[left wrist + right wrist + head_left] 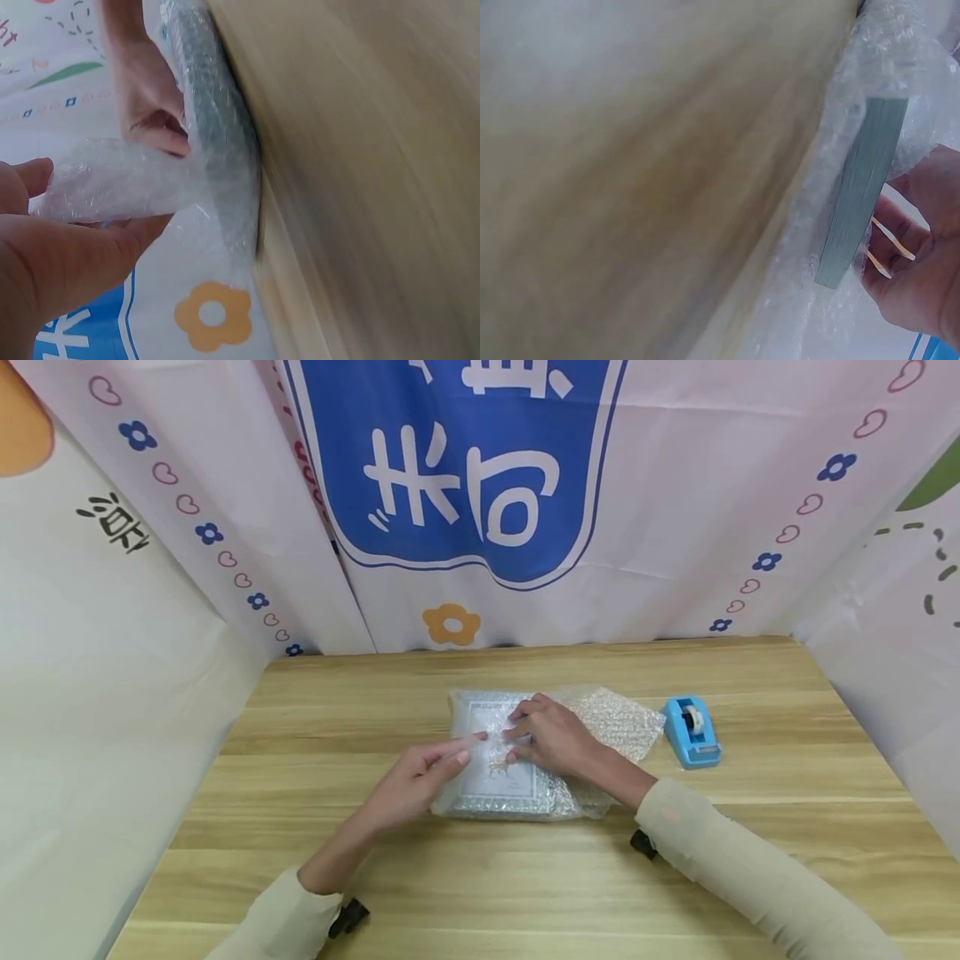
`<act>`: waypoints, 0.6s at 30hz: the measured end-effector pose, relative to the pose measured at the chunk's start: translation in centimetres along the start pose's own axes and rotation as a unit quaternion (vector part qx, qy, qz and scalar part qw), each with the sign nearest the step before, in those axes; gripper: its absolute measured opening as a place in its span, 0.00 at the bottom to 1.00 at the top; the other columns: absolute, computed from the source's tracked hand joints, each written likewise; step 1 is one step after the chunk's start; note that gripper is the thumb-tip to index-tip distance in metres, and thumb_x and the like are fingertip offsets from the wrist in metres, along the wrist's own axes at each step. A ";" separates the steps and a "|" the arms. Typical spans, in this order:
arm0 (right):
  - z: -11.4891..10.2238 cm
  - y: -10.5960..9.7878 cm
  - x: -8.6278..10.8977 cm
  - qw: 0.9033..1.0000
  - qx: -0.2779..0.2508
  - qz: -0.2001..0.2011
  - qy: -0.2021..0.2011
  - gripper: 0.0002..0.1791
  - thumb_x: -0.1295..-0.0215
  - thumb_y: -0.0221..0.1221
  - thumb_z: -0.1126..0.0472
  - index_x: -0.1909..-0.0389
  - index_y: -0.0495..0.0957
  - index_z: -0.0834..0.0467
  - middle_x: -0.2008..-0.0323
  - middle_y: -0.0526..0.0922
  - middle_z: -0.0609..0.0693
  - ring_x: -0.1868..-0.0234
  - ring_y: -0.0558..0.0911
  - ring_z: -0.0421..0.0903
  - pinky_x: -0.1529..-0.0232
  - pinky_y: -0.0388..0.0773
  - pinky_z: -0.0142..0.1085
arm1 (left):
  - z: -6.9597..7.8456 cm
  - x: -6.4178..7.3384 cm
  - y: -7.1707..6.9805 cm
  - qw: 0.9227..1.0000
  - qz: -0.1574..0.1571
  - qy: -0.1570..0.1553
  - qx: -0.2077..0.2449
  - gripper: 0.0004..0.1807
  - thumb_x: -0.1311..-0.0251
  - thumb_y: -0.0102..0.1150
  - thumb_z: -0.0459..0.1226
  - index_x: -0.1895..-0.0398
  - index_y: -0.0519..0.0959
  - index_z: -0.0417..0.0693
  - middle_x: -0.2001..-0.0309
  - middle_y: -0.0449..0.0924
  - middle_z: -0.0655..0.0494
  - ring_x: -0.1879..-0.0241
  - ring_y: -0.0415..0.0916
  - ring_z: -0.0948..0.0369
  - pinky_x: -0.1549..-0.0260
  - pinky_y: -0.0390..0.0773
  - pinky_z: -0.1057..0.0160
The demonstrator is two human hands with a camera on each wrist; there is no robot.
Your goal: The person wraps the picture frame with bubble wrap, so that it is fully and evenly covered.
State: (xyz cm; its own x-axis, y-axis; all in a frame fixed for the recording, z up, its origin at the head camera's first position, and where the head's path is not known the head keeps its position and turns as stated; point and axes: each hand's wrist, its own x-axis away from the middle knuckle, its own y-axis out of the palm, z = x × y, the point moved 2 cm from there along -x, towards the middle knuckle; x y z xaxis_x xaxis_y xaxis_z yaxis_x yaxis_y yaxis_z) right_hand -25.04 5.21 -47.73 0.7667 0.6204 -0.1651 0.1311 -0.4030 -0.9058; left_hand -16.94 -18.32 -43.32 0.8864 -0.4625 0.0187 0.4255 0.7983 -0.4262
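Observation:
A flat picture frame [487, 781] lies on the table inside clear bubble wrap [615, 718], with a pale print under its front. Its grey-green side [864, 191] shows in the right wrist view. My left hand [412, 781] pinches a flap of the bubble wrap [112, 180] between thumb and fingers, lifted over the left part of the frame. With bent, spread fingertips, my right hand [555, 737] presses on the frame's face near its right side. More of the wrap spreads out flat to the right, under the right forearm.
A blue tape dispenser [692, 732] with a roll in it stands right of the wrap, close to its edge. The wooden table [337, 710] meets a printed cloth backdrop [660, 527] at the back, and white cloth sides rise left and right.

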 end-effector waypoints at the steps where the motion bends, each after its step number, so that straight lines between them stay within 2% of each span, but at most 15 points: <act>1: 0.0 0.0 0.0 1.000 0.000 -0.001 0.002 0.20 0.40 0.77 0.47 0.51 0.92 0.52 0.42 0.89 0.53 0.43 0.83 0.51 0.40 0.86 0.44 | 0.1 -0.1 0.3 1.000 -0.004 0.002 -0.004 0.22 0.15 0.50 0.42 0.26 0.78 0.46 0.28 0.80 0.52 0.30 0.78 0.52 0.28 0.77 0.48; 3: 0.0 0.0 0.0 1.000 0.004 0.000 0.002 0.20 0.41 0.77 0.47 0.51 0.92 0.52 0.42 0.89 0.53 0.43 0.83 0.51 0.40 0.85 0.44 | 0.1 -0.3 0.7 1.000 -0.004 0.012 -0.021 0.22 0.15 0.50 0.42 0.26 0.77 0.45 0.29 0.81 0.49 0.36 0.81 0.54 0.34 0.80 0.54; 6: -0.1 -0.1 0.0 1.000 0.008 0.004 -0.004 0.20 0.40 0.78 0.47 0.51 0.93 0.52 0.43 0.89 0.53 0.42 0.83 0.52 0.39 0.85 0.44 | 0.1 -0.5 1.2 0.999 -0.004 0.021 -0.034 0.23 0.15 0.50 0.42 0.26 0.77 0.45 0.30 0.82 0.45 0.38 0.82 0.53 0.37 0.81 0.54; 7: -0.1 -0.2 0.0 1.000 0.009 0.005 -0.007 0.20 0.40 0.78 0.47 0.51 0.93 0.52 0.43 0.89 0.53 0.42 0.83 0.52 0.38 0.85 0.44 | 0.0 -0.6 1.3 0.999 -0.003 0.021 -0.037 0.23 0.15 0.50 0.41 0.25 0.77 0.45 0.31 0.82 0.45 0.37 0.82 0.52 0.35 0.81 0.51; 8: -0.1 -0.2 0.0 1.000 0.010 0.006 -0.010 0.20 0.40 0.78 0.47 0.51 0.93 0.53 0.43 0.89 0.53 0.42 0.83 0.52 0.38 0.85 0.44 | 0.0 -0.6 1.5 0.999 0.000 0.022 -0.038 0.22 0.16 0.50 0.41 0.25 0.77 0.45 0.26 0.77 0.47 0.28 0.76 0.51 0.29 0.77 0.47; 10: -0.2 -0.2 0.0 1.000 0.009 0.005 -0.013 0.20 0.40 0.77 0.47 0.51 0.92 0.53 0.43 0.89 0.53 0.41 0.83 0.52 0.37 0.84 0.44 | 0.0 -0.7 1.6 0.999 0.000 0.022 -0.040 0.22 0.16 0.50 0.40 0.25 0.76 0.45 0.26 0.77 0.47 0.28 0.76 0.51 0.28 0.76 0.44; 11: -0.2 -0.3 0.0 1.000 0.010 0.005 -0.015 0.20 0.40 0.77 0.47 0.50 0.92 0.53 0.43 0.89 0.53 0.41 0.83 0.52 0.37 0.84 0.44 | 0.0 -0.7 1.7 0.999 -0.001 0.023 -0.041 0.22 0.16 0.50 0.39 0.25 0.76 0.45 0.27 0.78 0.46 0.35 0.81 0.52 0.31 0.79 0.46; 12: -0.2 -0.2 0.0 1.000 0.012 0.005 -0.017 0.20 0.39 0.77 0.47 0.50 0.92 0.53 0.43 0.89 0.54 0.41 0.83 0.52 0.37 0.84 0.44 | 0.1 -0.7 1.8 0.999 0.001 0.022 -0.046 0.22 0.16 0.51 0.40 0.25 0.76 0.45 0.27 0.78 0.46 0.39 0.82 0.56 0.34 0.80 0.49; 14: -0.2 -0.2 0.0 1.000 0.013 0.006 -0.020 0.20 0.39 0.77 0.47 0.50 0.92 0.54 0.43 0.89 0.54 0.41 0.83 0.52 0.37 0.84 0.44 | 0.0 -0.7 2.0 0.998 -0.001 0.019 -0.055 0.23 0.16 0.51 0.41 0.25 0.76 0.46 0.33 0.84 0.44 0.59 0.83 0.63 0.46 0.84 0.58; 16: -0.2 -0.2 0.0 1.000 0.014 0.006 -0.022 0.20 0.39 0.77 0.47 0.50 0.92 0.54 0.43 0.89 0.54 0.41 0.83 0.52 0.37 0.84 0.44 | 0.0 -0.7 2.1 0.998 -0.001 0.020 -0.066 0.24 0.16 0.52 0.42 0.24 0.76 0.47 0.37 0.85 0.43 0.72 0.68 0.70 0.54 0.79 0.63; 17: -0.2 -0.1 0.0 1.000 0.014 0.006 -0.022 0.20 0.38 0.76 0.47 0.50 0.92 0.54 0.43 0.89 0.54 0.41 0.83 0.52 0.37 0.84 0.44 | -0.1 -0.7 2.2 0.997 -0.001 0.021 -0.072 0.24 0.17 0.52 0.43 0.24 0.76 0.47 0.40 0.86 0.43 0.77 0.61 0.70 0.56 0.78 0.64; 18: -0.2 -0.1 0.0 1.000 0.014 0.006 -0.021 0.19 0.38 0.76 0.48 0.50 0.92 0.54 0.43 0.89 0.54 0.41 0.83 0.52 0.37 0.84 0.45 | -0.1 -0.7 2.2 0.997 0.000 0.022 -0.077 0.24 0.17 0.52 0.43 0.24 0.76 0.47 0.41 0.86 0.43 0.78 0.59 0.71 0.55 0.78 0.64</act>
State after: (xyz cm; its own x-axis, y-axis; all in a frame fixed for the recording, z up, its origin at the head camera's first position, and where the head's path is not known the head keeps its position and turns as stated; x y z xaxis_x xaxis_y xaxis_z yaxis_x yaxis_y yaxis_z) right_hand -24.93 5.15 -47.56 0.7410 0.6434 -0.1922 0.1038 -0.3925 -0.9139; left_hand -16.69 -16.26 -44.40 0.8761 -0.4819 -0.0185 0.3903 0.7311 -0.5597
